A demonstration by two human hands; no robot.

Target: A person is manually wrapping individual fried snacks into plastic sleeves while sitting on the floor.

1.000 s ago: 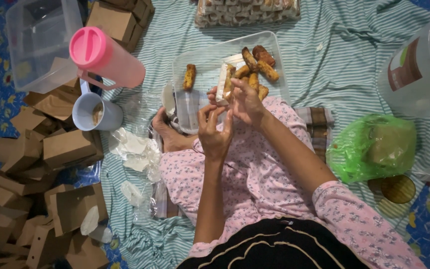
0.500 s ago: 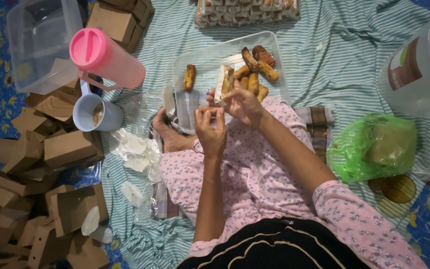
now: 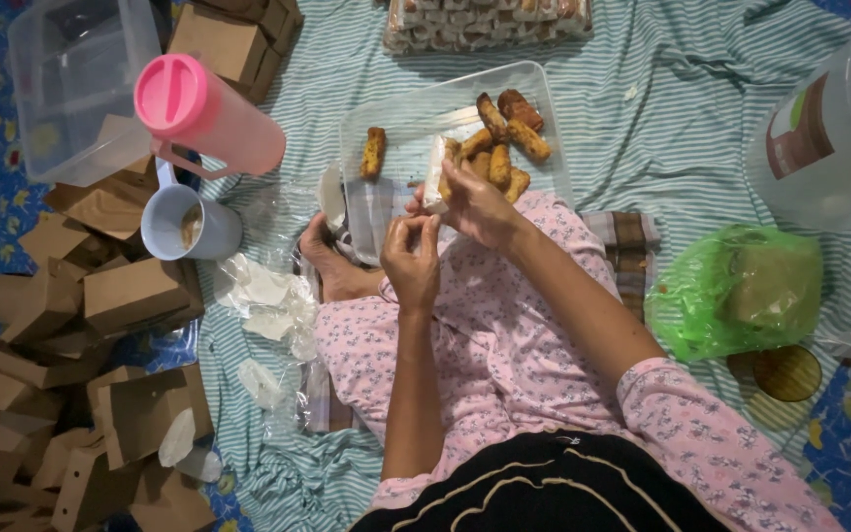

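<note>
My right hand (image 3: 480, 207) holds a fried roll in a clear plastic sleeve (image 3: 435, 179) upright over my lap, at the near edge of a clear plastic tray (image 3: 396, 108). My left hand (image 3: 411, 258) is just below it, thumb and fingers pinched together at the sleeve's lower end. Several brown fried rolls (image 3: 504, 133) lie in the tray, and one roll (image 3: 373, 151) sits apart at its left. My bare foot (image 3: 332, 266) rests to the left of my hands.
A pink jug (image 3: 204, 113) lies tilted above a pale blue mug (image 3: 184, 225). Several brown cardboard boxes (image 3: 100, 325) are piled at left, loose plastic sleeves (image 3: 268, 296) beside them. A green plastic bag (image 3: 741, 291) and a large clear jar (image 3: 829, 128) stand at right.
Both hands have stayed over my lap. My left hand's fingers have closed in under the wrapped roll, and my right hand has turned the sleeve slightly.
</note>
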